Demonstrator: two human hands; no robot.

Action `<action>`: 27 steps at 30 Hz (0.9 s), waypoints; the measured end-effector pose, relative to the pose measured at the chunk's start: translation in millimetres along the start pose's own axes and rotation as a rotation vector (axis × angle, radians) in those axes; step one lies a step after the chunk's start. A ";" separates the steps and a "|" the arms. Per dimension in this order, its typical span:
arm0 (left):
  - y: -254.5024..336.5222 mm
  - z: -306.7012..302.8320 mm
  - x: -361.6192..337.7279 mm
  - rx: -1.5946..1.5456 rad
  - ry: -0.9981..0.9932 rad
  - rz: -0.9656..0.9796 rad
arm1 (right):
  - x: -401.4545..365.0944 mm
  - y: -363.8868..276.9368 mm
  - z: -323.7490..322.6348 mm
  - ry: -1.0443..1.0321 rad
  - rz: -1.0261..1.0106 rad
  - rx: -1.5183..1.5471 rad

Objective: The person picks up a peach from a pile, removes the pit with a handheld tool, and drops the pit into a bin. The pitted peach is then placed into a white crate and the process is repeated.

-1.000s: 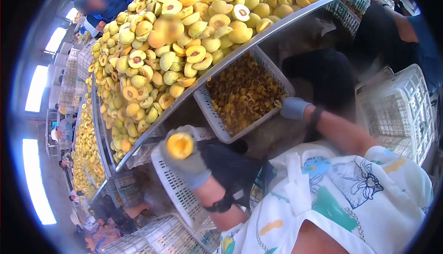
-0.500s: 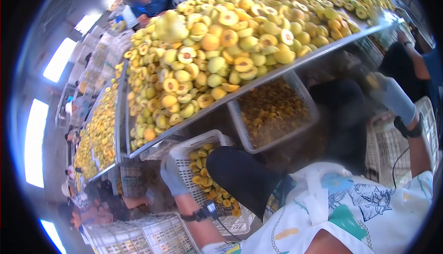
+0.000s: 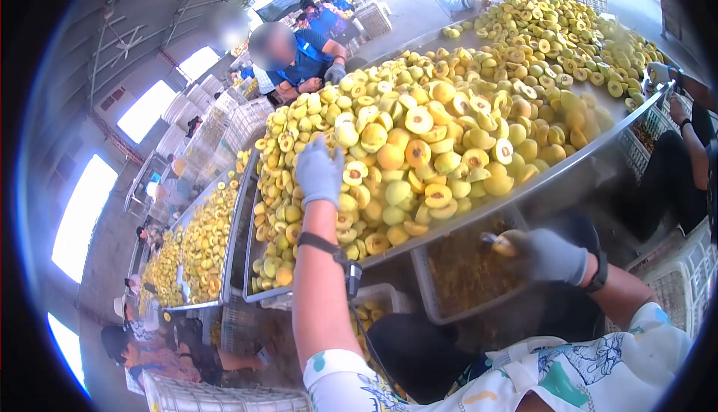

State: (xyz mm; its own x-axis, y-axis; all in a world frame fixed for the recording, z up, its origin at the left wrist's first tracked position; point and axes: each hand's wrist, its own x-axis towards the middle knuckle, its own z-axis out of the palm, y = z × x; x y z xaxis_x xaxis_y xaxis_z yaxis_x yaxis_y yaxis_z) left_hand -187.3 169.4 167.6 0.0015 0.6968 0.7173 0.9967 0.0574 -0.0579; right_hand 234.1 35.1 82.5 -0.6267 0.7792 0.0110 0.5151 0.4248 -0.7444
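Observation:
My left hand (image 3: 320,173), in a grey glove, reaches onto the pile of halved yellow-green fruit (image 3: 396,146) on the metal table. Its fingers rest among the fruit, and whether they grip a piece is hidden. My right hand (image 3: 550,255), gloved too, is closed around a small tool (image 3: 490,239) with a metallic end, above the bin of brown-yellow bits (image 3: 471,274) below the table edge. A yellowish piece shows by its fingers, blurred.
A second fruit table (image 3: 206,251) stands at the left. A person in blue (image 3: 310,60) works across the table, others around it. White crates (image 3: 224,393) stand at lower left and right. A crate of fruit (image 3: 370,307) is beside my knee.
My left hand has moved up from the white crate onto the fruit pile. My right hand has come inward from the far right to over the bin. The view has shifted.

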 end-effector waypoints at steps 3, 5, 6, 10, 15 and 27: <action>35.4 25.7 28.9 -0.013 -0.057 0.088 | 16.9 -1.8 6.3 -0.051 -0.076 0.154; 59.9 41.2 30.7 0.031 0.002 0.172 | 21.5 5.1 13.0 -0.076 -0.020 0.230; 73.7 48.5 25.8 0.052 0.027 0.211 | 21.1 8.8 17.3 -0.093 0.011 0.270; 127.0 56.0 -31.2 0.115 -0.125 -0.056 | 16.1 47.0 41.4 -0.049 -0.025 0.403; 129.4 60.5 -68.4 -0.067 -0.076 -0.184 | 8.9 37.6 29.4 -0.095 0.137 0.282; 113.4 -7.4 -183.9 -1.705 0.201 -1.382 | 27.6 47.1 63.7 -0.116 0.081 0.397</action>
State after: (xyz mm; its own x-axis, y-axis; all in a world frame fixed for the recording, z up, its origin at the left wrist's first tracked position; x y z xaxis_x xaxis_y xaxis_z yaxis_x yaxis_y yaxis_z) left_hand -73.9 42.5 34.2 -0.6721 0.7154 -0.1909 -0.5177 -0.2697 0.8120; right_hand 203.9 47.2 5.2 -0.6664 0.7364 -0.1166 0.3144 0.1357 -0.9395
